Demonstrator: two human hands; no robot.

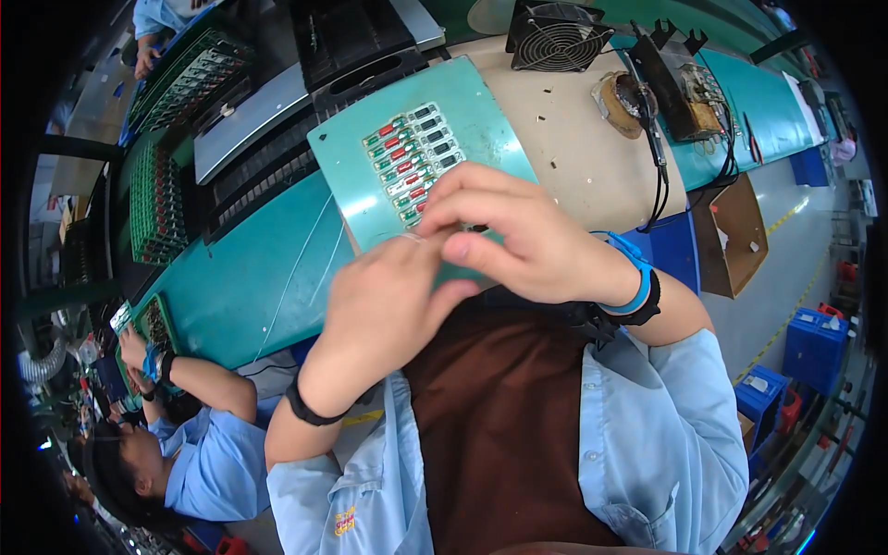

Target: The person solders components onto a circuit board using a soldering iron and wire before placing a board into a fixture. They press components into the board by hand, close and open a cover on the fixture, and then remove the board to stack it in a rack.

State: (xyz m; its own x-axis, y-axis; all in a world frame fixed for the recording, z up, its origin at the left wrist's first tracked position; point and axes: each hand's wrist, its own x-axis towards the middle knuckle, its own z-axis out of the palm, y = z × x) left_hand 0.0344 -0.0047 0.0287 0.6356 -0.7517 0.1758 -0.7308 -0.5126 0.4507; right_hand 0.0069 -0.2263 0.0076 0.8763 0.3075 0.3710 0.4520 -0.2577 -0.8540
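The left hand (381, 285) and right hand (518, 231), both curled, meet over a glossy pale-green rectangular panel (476, 106); I cannot tell what either grips. On it, a row of small circuit boards (407, 166) with red and black parts reaches the right hand.

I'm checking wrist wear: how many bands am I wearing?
3: a black band on your left wrist, plus a blue band and another black band on your right.

Light-blue open shirt (647, 416), brown top (509, 425), black wristbands (307, 410), blue wrist strap (643, 280).
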